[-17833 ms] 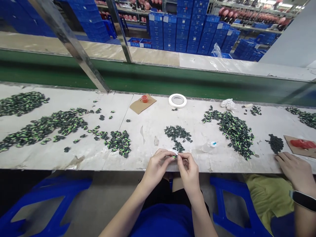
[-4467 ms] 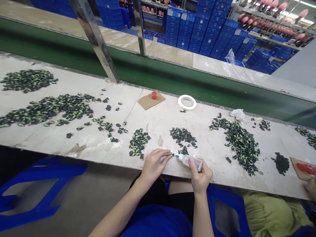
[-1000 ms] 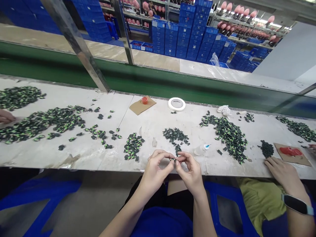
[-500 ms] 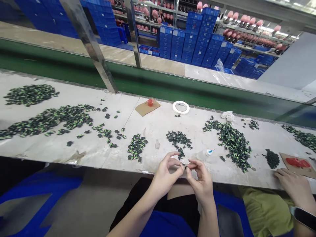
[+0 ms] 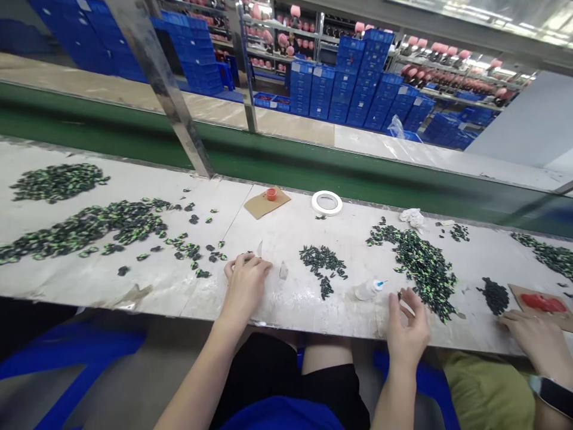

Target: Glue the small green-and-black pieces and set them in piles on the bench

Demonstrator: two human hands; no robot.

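Observation:
My left hand [image 5: 245, 280] lies palm down on the white bench [image 5: 290, 298], its fingers flat over a small heap of green-and-black parts that it mostly hides. My right hand [image 5: 405, 325] hovers at the bench's near edge with fingers apart and nothing visible in them. Its fingertips are beside the near end of a large pile of green-and-black parts [image 5: 423, 269]. A small clear glue bottle with a blue tip [image 5: 369, 289] lies between my hands. A pile of dark parts [image 5: 322, 263] sits just beyond the bottle.
Further piles of parts [image 5: 89, 224] spread to the left. A tape roll [image 5: 326, 203] and cardboard with a red cap [image 5: 271, 194] lie at the back. A co-worker's hand [image 5: 537, 337] rests at the right near red-smeared cardboard [image 5: 541, 301]. The green conveyor [image 5: 313, 167] runs behind.
My hands, pinched together on a small part before me, have separated. The left went left onto the small heap; the right went right toward the large pile.

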